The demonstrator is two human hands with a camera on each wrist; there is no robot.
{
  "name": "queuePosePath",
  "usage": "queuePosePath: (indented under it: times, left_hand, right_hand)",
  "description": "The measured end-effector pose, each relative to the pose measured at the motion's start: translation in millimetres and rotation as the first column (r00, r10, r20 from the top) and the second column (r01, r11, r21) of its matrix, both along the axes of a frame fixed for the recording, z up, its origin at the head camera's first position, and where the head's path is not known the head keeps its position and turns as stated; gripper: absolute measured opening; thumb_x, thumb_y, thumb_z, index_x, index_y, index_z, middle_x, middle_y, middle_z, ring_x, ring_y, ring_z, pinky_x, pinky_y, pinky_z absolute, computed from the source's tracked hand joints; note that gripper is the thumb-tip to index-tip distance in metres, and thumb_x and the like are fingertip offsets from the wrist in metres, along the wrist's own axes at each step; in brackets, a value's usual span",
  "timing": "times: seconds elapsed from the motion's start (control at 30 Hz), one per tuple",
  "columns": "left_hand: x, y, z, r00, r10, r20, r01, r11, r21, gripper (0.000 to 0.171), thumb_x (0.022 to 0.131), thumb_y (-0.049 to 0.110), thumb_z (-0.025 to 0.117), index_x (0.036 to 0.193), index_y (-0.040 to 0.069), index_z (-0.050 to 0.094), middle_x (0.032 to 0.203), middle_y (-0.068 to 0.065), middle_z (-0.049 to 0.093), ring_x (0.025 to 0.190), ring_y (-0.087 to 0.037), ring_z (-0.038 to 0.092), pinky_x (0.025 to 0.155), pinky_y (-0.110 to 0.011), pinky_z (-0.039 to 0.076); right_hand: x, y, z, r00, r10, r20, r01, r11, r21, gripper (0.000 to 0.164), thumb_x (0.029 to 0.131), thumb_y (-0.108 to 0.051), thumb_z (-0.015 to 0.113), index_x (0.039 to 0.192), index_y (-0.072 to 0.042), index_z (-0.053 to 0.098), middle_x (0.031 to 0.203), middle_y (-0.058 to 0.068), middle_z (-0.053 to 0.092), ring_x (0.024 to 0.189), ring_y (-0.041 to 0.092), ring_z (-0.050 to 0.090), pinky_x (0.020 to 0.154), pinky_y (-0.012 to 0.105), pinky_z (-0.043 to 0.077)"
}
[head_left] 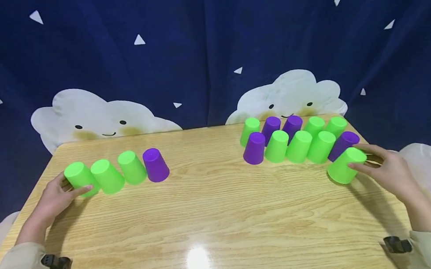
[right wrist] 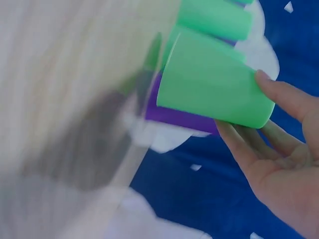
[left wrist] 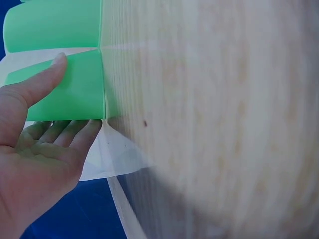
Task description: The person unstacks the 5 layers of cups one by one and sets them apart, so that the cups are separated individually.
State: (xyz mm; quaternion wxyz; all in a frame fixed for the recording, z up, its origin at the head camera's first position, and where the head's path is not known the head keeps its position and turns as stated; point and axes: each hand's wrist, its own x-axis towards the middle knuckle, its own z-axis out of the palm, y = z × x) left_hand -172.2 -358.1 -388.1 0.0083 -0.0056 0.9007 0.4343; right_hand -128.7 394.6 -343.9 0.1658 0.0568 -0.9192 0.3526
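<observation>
My left hand (head_left: pixel 56 197) grips the green cup (head_left: pixel 81 178) at the left end of a row, thumb on its near side and fingers around the outer side. In the left wrist view that upside-down cup (left wrist: pixel 79 94) has its rim at the tabletop. Beside it stand two more green cups (head_left: pixel 107 177) and a purple cup (head_left: pixel 156 165). My right hand (head_left: pixel 393 172) pinches another green cup (head_left: pixel 344 166) near its narrow base. In the right wrist view this cup (right wrist: pixel 209 82) is tilted and held off the table, in front of a purple cup (right wrist: pixel 174 112).
Two rows of upside-down green and purple cups stand at the back right of the wooden table (head_left: pixel 207 206), including a purple one (head_left: pixel 254 148) and a green one (head_left: pixel 299 147). Behind the table hangs a dark blue curtain (head_left: pixel 175 59) with white clouds and triangles.
</observation>
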Motion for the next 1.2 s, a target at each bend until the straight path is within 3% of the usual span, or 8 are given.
queuePosePath:
  times: [0.2, 0.3, 0.43, 0.5, 0.67, 0.83, 1.03, 1.2]
  left_hand:
    - [1.0, -0.7, -0.9, 1.000, -0.001, 0.000, 0.001, 1.000, -0.011, 0.084, 0.095, 0.026, 0.067, 0.150, -0.012, 0.016, 0.142, -0.042, 0.032, 0.128, -0.059, 0.033, 0.103, -0.066, 0.031]
    - [0.9, -1.2, -1.2, 1.000, 0.001, -0.013, -0.001, 1.000, -0.015, 0.083, 0.095, 0.026, 0.068, 0.149, -0.012, 0.019, 0.141, -0.042, 0.034, 0.128, -0.059, 0.034, 0.103, -0.065, 0.032]
    - [0.6, -1.4, -2.1, 1.000, 0.016, -0.022, -0.016, 1.000, -0.020, 0.081, 0.094, 0.026, 0.069, 0.149, -0.011, 0.022, 0.141, -0.039, 0.037, 0.128, -0.056, 0.037, 0.105, -0.059, 0.035]
    - [1.0, -1.6, -2.1, 1.000, 0.014, -0.025, -0.014, 1.000, -0.017, 0.079, 0.094, 0.025, 0.069, 0.148, -0.011, 0.023, 0.140, -0.039, 0.038, 0.128, -0.055, 0.038, 0.104, -0.058, 0.036]
    - [1.8, -1.1, -0.5, 1.000, -0.001, -0.022, 0.001, 1.000, -0.002, 0.080, 0.094, 0.024, 0.068, 0.148, -0.013, 0.022, 0.140, -0.041, 0.036, 0.128, -0.058, 0.035, 0.103, -0.063, 0.034]
    - [1.6, 0.0, 0.1, 1.000, -0.003, -0.012, 0.003, 1.000, 0.014, 0.082, 0.094, 0.024, 0.069, 0.149, -0.013, 0.019, 0.141, -0.042, 0.033, 0.128, -0.059, 0.033, 0.103, -0.067, 0.030]
    - [1.6, 0.2, 0.3, 1.000, 0.001, -0.010, -0.001, 1.000, 0.011, 0.082, 0.094, 0.024, 0.069, 0.148, -0.013, 0.020, 0.141, -0.042, 0.033, 0.129, -0.059, 0.032, 0.104, -0.067, 0.029]
    - [2.4, 0.5, 0.6, 1.000, 0.001, -0.009, -0.001, 1.000, 0.012, 0.082, 0.094, 0.025, 0.068, 0.149, -0.013, 0.019, 0.141, -0.042, 0.033, 0.129, -0.060, 0.032, 0.103, -0.067, 0.029]
  right_hand:
    - [-1.3, 20.2, -9.5, 0.995, -0.103, -0.001, 0.102, 0.992, 0.080, 0.053, 0.083, -0.012, 0.081, 0.125, 0.010, 0.057, 0.117, 0.029, 0.060, 0.083, -0.029, 0.041, 0.063, 0.001, 0.045]
    - [-3.0, 23.5, -11.4, 0.994, -0.105, -0.016, 0.106, 0.993, 0.061, 0.052, 0.082, -0.009, 0.080, 0.124, 0.012, 0.057, 0.109, 0.006, 0.065, 0.083, -0.029, 0.042, 0.063, 0.001, 0.045]
    - [-3.5, 25.5, -13.6, 0.993, -0.112, -0.024, 0.112, 0.994, 0.011, 0.053, 0.083, -0.008, 0.079, 0.125, 0.012, 0.055, 0.103, -0.030, 0.050, 0.083, -0.027, 0.045, 0.065, 0.001, 0.045]
    - [-3.6, 25.9, -14.7, 0.993, -0.120, -0.014, 0.120, 0.993, -0.004, 0.054, 0.084, -0.009, 0.079, 0.127, 0.013, 0.054, 0.104, -0.027, 0.052, 0.083, -0.027, 0.045, 0.066, 0.001, 0.045]
    - [-4.5, 26.6, -16.5, 0.990, -0.139, 0.003, 0.139, 0.990, 0.015, 0.057, 0.085, -0.011, 0.077, 0.130, 0.013, 0.052, 0.111, 0.013, 0.062, 0.082, -0.027, 0.043, 0.066, 0.001, 0.046]
    - [-2.0, 25.9, -13.4, 0.988, -0.151, -0.015, 0.151, 0.988, -0.005, 0.057, 0.087, -0.011, 0.076, 0.132, 0.013, 0.051, 0.115, -0.003, 0.061, 0.087, -0.027, 0.044, 0.072, 0.000, 0.044]
    - [-1.8, 7.7, 1.1, 0.977, -0.197, -0.087, 0.198, 0.980, -0.002, 0.052, 0.090, -0.013, 0.073, 0.134, 0.007, 0.054, 0.130, 0.011, 0.061, 0.099, -0.022, 0.044, 0.084, -0.001, 0.039]
    - [-11.0, -22.2, 10.1, 0.981, -0.124, -0.150, 0.119, 0.992, -0.040, 0.046, 0.087, -0.005, 0.074, 0.129, 0.008, 0.058, 0.123, 0.006, 0.064, 0.101, -0.017, 0.049, 0.086, 0.002, 0.042]
